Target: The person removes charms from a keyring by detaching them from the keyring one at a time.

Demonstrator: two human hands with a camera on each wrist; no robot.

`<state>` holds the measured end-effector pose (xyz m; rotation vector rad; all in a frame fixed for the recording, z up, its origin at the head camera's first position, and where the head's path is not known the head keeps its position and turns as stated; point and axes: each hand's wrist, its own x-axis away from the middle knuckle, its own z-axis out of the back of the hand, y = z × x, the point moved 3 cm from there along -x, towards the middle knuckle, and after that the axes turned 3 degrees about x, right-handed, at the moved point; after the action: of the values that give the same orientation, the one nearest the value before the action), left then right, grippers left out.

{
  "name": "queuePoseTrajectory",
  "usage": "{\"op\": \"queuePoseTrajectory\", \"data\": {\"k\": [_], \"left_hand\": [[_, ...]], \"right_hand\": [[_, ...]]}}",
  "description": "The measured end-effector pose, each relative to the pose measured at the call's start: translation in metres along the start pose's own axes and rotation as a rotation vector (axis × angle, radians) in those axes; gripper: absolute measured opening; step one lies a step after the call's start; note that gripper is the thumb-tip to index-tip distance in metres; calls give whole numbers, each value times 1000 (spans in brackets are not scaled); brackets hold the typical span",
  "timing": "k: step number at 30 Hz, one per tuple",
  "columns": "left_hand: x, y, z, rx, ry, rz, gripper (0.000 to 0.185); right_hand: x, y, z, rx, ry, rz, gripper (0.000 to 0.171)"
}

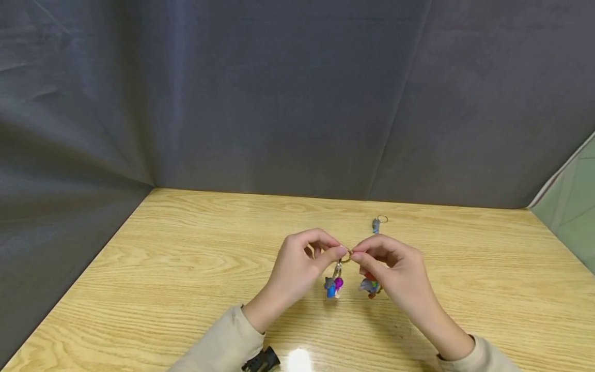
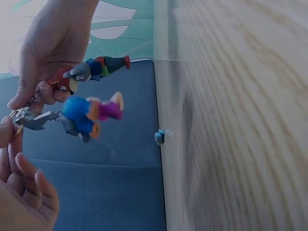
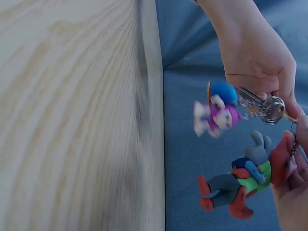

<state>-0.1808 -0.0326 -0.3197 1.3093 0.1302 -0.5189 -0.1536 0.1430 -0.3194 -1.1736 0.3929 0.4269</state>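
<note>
My left hand (image 1: 299, 266) pinches a gold-coloured key ring (image 1: 346, 256) between thumb and forefinger. From the ring hang silver keys (image 3: 273, 109) and two small figurines, a blue-and-grey one (image 2: 78, 115) and a purple-and-pink one (image 3: 222, 117). On the ring's other side, my right hand (image 1: 400, 266) pinches a figurine keychain by its thin chain (image 3: 294, 141), fingertips right at the ring. A grey rabbit-like figurine (image 3: 255, 168) in green and a red figurine (image 2: 64, 79) dangle below those fingers. Both hands are raised above the table.
Another keychain (image 1: 376, 225), a small blue-grey figurine with its own ring, lies on the wooden table (image 1: 186, 268) beyond the right hand. Dark cloth (image 1: 279, 103) stands along the back and left edges. A black strap piece (image 1: 262, 359) shows by the left sleeve.
</note>
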Motion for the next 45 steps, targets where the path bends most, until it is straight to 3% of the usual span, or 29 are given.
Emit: {"op": "queuePoseTrajectory", "data": {"k": [4, 8, 13, 20, 27, 30, 33, 40, 45], "left_hand": [[-1, 0, 2, 99, 14, 10, 9], [-1, -1, 1, 105, -1, 15, 10], [-1, 0, 1, 19, -40, -4, 10], [-2, 0, -2, -99, -82, -54, 10], [-2, -1, -1, -316, -62, -114, 12], [-1, -1, 1, -357, -45, -122, 11], [-1, -1, 2, -341, -23, -114, 9], [1, 0, 3, -169, 23, -98, 12], [1, -2, 4, -160, 51, -136, 10]], "right_hand": [[1, 1, -5, -7, -73, -35, 6], [2, 5, -8, 11, -130, -86, 6], [2, 7, -4, 58, -87, -94, 4], [1, 4, 4, 98, -6, -2, 11], [0, 1, 5, 111, 24, 16, 13], [-1, 1, 3, 113, 21, 7, 12], [-1, 1, 3, 113, 13, -12, 10], [-1, 0, 2, 90, -9, -48, 7], [-1, 3, -1, 77, -96, -104, 3]]}}
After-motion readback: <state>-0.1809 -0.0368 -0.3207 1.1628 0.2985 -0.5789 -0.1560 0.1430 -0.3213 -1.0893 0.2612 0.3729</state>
